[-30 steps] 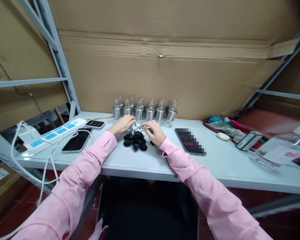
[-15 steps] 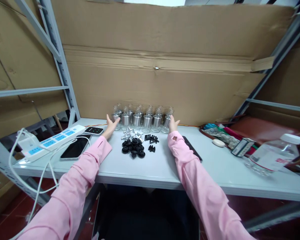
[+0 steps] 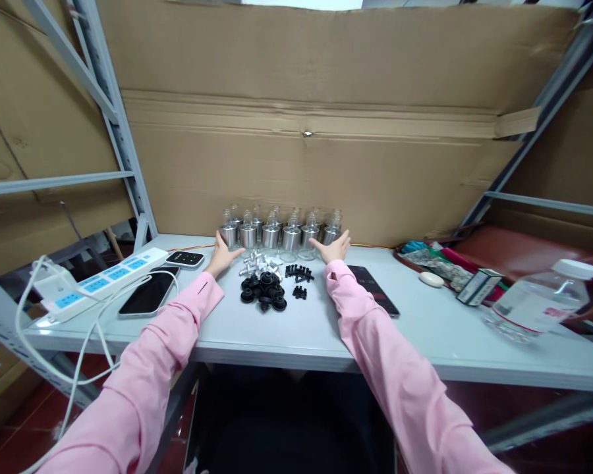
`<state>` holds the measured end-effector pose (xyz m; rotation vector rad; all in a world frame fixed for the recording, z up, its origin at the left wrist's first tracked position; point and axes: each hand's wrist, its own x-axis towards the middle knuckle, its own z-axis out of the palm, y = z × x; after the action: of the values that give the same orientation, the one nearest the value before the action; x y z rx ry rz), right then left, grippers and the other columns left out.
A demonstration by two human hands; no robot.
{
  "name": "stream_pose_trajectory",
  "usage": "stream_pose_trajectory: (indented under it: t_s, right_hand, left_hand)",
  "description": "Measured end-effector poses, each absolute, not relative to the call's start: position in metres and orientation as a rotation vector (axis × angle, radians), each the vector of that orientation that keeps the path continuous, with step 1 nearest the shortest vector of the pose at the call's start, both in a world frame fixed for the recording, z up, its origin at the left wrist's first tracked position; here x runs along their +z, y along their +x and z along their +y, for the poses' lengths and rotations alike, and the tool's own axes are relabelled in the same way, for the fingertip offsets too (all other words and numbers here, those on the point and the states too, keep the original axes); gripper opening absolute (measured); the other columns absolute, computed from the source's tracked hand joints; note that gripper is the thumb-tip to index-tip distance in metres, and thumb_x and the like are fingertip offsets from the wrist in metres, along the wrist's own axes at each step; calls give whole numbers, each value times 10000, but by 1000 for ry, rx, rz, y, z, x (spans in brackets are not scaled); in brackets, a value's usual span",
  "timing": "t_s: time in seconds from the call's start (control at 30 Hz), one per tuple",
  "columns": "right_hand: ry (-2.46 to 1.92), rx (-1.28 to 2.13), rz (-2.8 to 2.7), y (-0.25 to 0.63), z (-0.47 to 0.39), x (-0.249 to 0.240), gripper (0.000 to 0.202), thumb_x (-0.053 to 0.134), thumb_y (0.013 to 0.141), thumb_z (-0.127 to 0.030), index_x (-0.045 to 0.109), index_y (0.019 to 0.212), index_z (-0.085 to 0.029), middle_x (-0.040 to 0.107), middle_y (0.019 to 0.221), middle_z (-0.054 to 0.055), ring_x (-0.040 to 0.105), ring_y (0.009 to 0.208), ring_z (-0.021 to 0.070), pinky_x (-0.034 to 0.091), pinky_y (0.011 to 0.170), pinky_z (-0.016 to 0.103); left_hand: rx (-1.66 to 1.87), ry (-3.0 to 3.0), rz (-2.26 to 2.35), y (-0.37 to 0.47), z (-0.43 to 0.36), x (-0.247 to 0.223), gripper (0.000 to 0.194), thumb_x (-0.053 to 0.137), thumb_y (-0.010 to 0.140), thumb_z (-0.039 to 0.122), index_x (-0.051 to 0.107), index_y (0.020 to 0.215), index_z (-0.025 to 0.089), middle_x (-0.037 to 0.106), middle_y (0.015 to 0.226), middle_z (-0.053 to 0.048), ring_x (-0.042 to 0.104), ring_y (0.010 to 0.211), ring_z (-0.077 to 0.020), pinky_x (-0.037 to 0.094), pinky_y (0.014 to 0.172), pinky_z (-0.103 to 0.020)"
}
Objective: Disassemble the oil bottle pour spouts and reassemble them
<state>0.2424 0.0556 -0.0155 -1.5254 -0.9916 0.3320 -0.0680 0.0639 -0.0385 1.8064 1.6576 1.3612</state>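
Several clear glass bottles with silver metal sleeves (image 3: pixel 271 236) stand upright in rows at the back of the table. At the row's left end, my left hand (image 3: pixel 222 254) is open, thumb and fingers spread in front of the leftmost bottle (image 3: pixel 228 232). My right hand (image 3: pixel 332 249) is spread open at the other end, in front of the rightmost bottle (image 3: pixel 331 230); I cannot tell whether either touches glass. Between my hands lie a heap of silver-and-clear small parts (image 3: pixel 261 264), a pile of round black parts (image 3: pixel 264 289) and small black tubes (image 3: pixel 299 272).
On the left are a white power strip (image 3: pixel 106 276) with cables, a phone (image 3: pixel 149 291) and a small black-screened device (image 3: pixel 184 259). To the right lie another phone (image 3: pixel 374 289), a white oval object (image 3: pixel 431 280), a small box (image 3: pixel 478 287) and a water bottle (image 3: pixel 541 306). Cardboard (image 3: pixel 306 171) stands behind.
My right hand has moved left and turned, its thumb now pointing inward across the front of the bottles. The left hand has shifted slightly right and down, staying spread. The bottles look unmoved.
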Motion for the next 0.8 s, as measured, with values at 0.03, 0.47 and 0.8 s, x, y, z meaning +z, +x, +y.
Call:
stream_pose_trajectory:
  t_s: [0.03, 0.47, 0.8]
  right_hand:
    - [-1622, 223, -1062, 237, 52, -14, 1228, 765, 479, -479, 74, 1427, -117, 36, 1497, 221, 31, 1374, 359, 96, 1080, 551]
    - [-1857, -384, -1445, 196, 56, -7, 1205, 610, 579, -687, -10, 1433, -105, -22, 1491, 233, -79, 1362, 340, 30, 999, 660]
    - [-1556, 100, -953, 232, 71, 20, 902, 515, 733, -539, 59, 1414, -162, 79, 1491, 192, 113, 1374, 305, 138, 1039, 610]
  left_hand:
    - [1332, 1801, 1720, -66, 63, -38, 1095, 730, 662, 362, -24, 1404, 79, 211, 1428, -272, 277, 1321, -328, 267, 1069, -416]
    - [1327, 1830, 1846, -60, 67, -41, 1057, 733, 651, 419, 61, 1389, 74, 234, 1404, -295, 310, 1297, -370, 320, 1034, -443]
    - [1531, 1679, 1580, -63, 78, -45, 1040, 768, 572, 468, 180, 1354, 118, 262, 1409, -236, 296, 1305, -333, 250, 1072, -429]
